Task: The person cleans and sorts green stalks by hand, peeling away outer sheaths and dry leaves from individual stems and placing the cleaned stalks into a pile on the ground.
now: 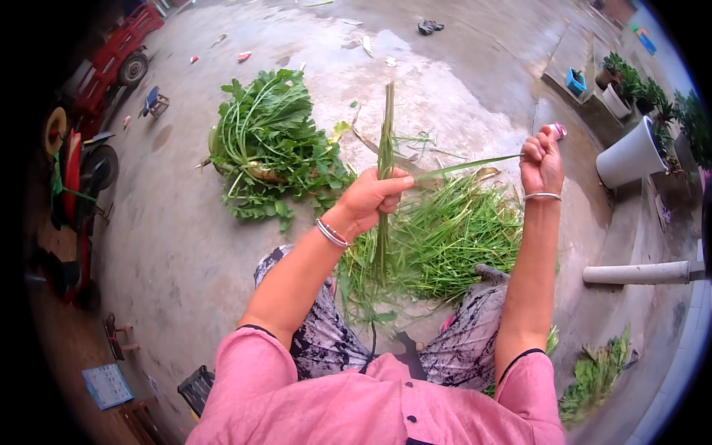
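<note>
I see left hand [377,197] clenching slim green-stalk bundle [386,148], twelve-to-six; right hand [541,166], three o'clock, pinching flat green blade [469,165]; bundle's middle hidden.

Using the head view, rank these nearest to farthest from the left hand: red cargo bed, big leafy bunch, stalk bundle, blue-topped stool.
1. Stalk bundle: gripped in the left hand.
2. Big leafy bunch: on the ground, left.
3. Blue-topped stool: farther left.
4. Red cargo bed: upper left corner.

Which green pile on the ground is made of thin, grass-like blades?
The middle pile, nearest your right hand; the big heap to its left and the greens at lower right show broader leaves.
</note>
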`<action>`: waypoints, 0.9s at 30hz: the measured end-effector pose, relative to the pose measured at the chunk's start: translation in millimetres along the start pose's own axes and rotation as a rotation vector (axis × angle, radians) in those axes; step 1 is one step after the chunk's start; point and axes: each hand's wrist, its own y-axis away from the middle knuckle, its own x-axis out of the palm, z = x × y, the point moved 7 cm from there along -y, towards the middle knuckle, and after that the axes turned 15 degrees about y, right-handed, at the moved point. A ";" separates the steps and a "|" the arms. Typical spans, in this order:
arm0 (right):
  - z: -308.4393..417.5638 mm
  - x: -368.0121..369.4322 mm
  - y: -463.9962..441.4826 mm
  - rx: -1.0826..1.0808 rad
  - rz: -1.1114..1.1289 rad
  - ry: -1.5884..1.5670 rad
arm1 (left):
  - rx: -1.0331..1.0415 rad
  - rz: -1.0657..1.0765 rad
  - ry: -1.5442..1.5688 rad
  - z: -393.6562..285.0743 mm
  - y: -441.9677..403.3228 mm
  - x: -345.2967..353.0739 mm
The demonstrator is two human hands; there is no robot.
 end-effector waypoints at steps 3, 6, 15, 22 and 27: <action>5.0 3.3 0.7 -0.075 -0.011 0.034 | 0.094 -0.078 0.122 -4.8 -2.2 -7.0; 29.2 -5.6 -4.9 -0.189 0.021 0.085 | 0.179 -0.146 0.184 -16.8 -4.2 -26.2; -34.6 64.4 38.2 0.109 0.121 0.704 | 0.126 -0.083 -0.004 -23.5 4.3 -7.2; -98.2 99.4 63.0 0.165 0.309 1.260 | 0.150 -0.104 -0.398 -2.7 6.3 17.2; -107.5 93.0 60.3 0.172 0.342 1.318 | 0.085 0.043 -0.464 7.8 8.2 26.6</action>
